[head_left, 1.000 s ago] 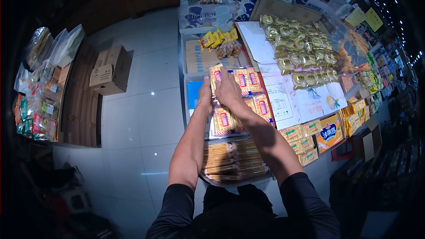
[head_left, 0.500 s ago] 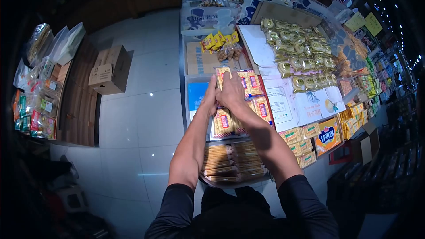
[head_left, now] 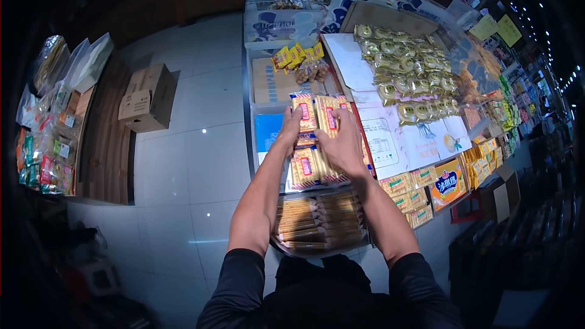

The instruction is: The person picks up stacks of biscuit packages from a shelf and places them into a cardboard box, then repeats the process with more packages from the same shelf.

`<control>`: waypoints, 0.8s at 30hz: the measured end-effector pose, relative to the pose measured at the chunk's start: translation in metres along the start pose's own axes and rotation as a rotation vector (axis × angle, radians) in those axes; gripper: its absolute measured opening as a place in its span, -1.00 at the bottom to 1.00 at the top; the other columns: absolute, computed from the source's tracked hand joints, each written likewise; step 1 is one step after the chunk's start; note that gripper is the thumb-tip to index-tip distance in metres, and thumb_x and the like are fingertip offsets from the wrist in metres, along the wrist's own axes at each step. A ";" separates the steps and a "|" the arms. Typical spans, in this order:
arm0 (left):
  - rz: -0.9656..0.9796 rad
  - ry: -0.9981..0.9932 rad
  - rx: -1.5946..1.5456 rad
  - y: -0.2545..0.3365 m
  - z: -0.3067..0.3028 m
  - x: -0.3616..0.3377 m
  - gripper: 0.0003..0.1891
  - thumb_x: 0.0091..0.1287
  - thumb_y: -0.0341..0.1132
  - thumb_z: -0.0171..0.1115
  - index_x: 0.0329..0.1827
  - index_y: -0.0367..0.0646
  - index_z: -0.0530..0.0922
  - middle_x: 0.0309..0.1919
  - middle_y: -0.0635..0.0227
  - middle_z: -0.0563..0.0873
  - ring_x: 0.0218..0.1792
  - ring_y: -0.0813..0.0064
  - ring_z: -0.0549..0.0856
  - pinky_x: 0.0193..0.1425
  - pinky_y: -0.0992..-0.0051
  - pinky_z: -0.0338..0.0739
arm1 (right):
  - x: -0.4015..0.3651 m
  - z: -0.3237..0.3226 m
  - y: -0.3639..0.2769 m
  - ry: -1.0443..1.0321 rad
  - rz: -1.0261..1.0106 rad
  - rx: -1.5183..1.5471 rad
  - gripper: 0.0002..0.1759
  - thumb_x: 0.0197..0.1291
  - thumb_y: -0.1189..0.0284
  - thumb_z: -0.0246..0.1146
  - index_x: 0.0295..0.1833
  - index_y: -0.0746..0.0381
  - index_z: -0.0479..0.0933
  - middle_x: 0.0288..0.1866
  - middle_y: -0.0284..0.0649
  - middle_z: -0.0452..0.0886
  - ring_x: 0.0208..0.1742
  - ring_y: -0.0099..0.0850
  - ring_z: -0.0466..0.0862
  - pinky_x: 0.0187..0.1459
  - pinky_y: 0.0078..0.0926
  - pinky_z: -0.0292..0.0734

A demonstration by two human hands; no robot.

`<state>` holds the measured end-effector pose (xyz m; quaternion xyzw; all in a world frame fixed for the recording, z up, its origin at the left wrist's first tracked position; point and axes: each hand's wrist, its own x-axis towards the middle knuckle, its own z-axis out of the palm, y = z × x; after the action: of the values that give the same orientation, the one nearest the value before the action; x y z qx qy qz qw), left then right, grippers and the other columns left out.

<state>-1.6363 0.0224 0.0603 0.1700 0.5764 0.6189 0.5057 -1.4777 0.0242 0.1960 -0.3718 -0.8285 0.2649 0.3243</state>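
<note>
Clear-wrapped packs of square biscuits with red-and-blue labels lie in rows in a tray in front of me. My left hand is at the left edge of an upper biscuit pack, its fingers along the side and its thumb near the top. My right hand curves over the neighbouring biscuit pack, thumb towards the gap between the two, fingers on its right part. The fingers hide some of both packs. A blue sheet lies left of my left hand.
Below the packs sits a container of stick-shaped snacks. Yellow packets and a bag of round brown snacks lie beyond. Rows of gold-wrapped round cakes stand right. A cardboard box is on the floor at left.
My right hand has moved right and a little down, away from my left hand, and its fingers have spread over the right pack. More of the upper packs shows between the hands.
</note>
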 end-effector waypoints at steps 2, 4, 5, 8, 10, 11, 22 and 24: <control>-0.001 -0.028 -0.003 -0.006 -0.002 0.011 -0.13 0.37 0.09 -0.04 0.51 0.01 -0.38 0.38 0.11 0.21 0.21 0.19 0.48 0.10 0.23 0.52 | -0.032 -0.005 0.006 0.090 -0.270 -0.019 -0.44 -0.15 0.43 0.41 -0.01 0.34 0.36 -0.03 0.06 0.44 0.04 -0.03 0.49 0.07 -0.20 0.42; -0.025 -0.028 0.079 -0.003 0.000 0.012 -0.08 0.35 0.04 0.02 0.49 0.01 -0.46 0.37 0.07 0.23 0.21 0.19 0.48 0.06 0.19 0.55 | -0.065 -0.006 0.008 0.140 -0.398 -0.049 -0.43 -0.16 0.44 0.41 -0.01 0.33 0.35 -0.02 0.07 0.43 0.05 -0.02 0.49 0.06 -0.19 0.43; -0.036 -0.030 0.107 -0.002 0.000 0.013 -0.06 0.35 0.02 0.04 0.48 0.01 -0.48 0.36 0.05 0.24 0.21 0.19 0.48 0.04 0.17 0.56 | -0.082 -0.005 0.007 0.033 -0.294 -0.073 -0.43 -0.16 0.45 0.40 0.00 0.32 0.34 -0.01 0.06 0.42 0.05 0.00 0.49 0.04 -0.18 0.45; -0.045 -0.066 0.016 0.003 0.000 0.014 0.03 0.30 -0.14 0.14 0.43 0.00 -0.60 0.29 -0.04 0.30 0.11 0.20 0.56 -0.01 0.22 0.61 | -0.114 0.003 0.004 -0.086 -0.195 -0.108 -0.45 -0.16 0.48 0.35 0.01 0.32 0.34 0.04 0.08 0.40 0.05 0.04 0.49 0.02 -0.14 0.46; -0.056 -0.063 0.058 0.003 -0.003 0.017 0.00 0.29 -0.15 0.16 0.45 -0.03 -0.52 0.26 -0.03 0.33 0.08 0.20 0.57 -0.03 0.22 0.61 | -0.124 0.018 0.011 -0.075 -0.239 -0.111 -0.51 -0.18 0.46 0.30 -0.04 0.30 0.37 0.04 0.04 0.40 0.00 -0.01 0.49 0.00 -0.13 0.42; -0.059 -0.061 0.072 0.005 -0.002 0.015 -0.01 0.28 -0.15 0.16 0.45 -0.04 -0.49 0.25 -0.02 0.34 0.08 0.20 0.57 -0.03 0.22 0.61 | -0.123 0.025 0.011 -0.079 -0.230 -0.108 -0.51 -0.18 0.46 0.30 -0.04 0.30 0.37 0.04 0.04 0.40 0.00 -0.01 0.49 0.00 -0.13 0.42; -0.112 -0.056 0.094 0.024 0.013 -0.010 -0.02 0.15 -0.07 0.27 0.41 -0.19 -0.27 0.22 -0.07 0.32 0.05 0.17 0.57 0.04 0.27 0.57 | -0.100 0.069 0.025 -0.035 -0.277 -0.508 -0.82 -0.16 0.45 0.27 -0.37 0.20 0.46 -0.36 -0.19 0.44 -0.25 -0.25 0.46 -0.21 -0.28 0.30; -0.107 -0.080 0.115 0.023 0.014 -0.007 0.17 0.08 -0.02 0.30 0.45 -0.26 -0.45 0.32 -0.14 0.20 0.12 0.11 0.54 0.05 0.26 0.57 | -0.098 0.071 0.024 -0.054 -0.262 -0.564 -0.84 -0.12 0.44 0.24 -0.36 0.20 0.46 -0.36 -0.19 0.45 -0.27 -0.26 0.47 -0.23 -0.31 0.29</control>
<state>-1.6322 0.0282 0.0870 0.1923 0.5987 0.5495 0.5502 -1.4690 -0.0536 0.1003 -0.3299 -0.9185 -0.0097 0.2179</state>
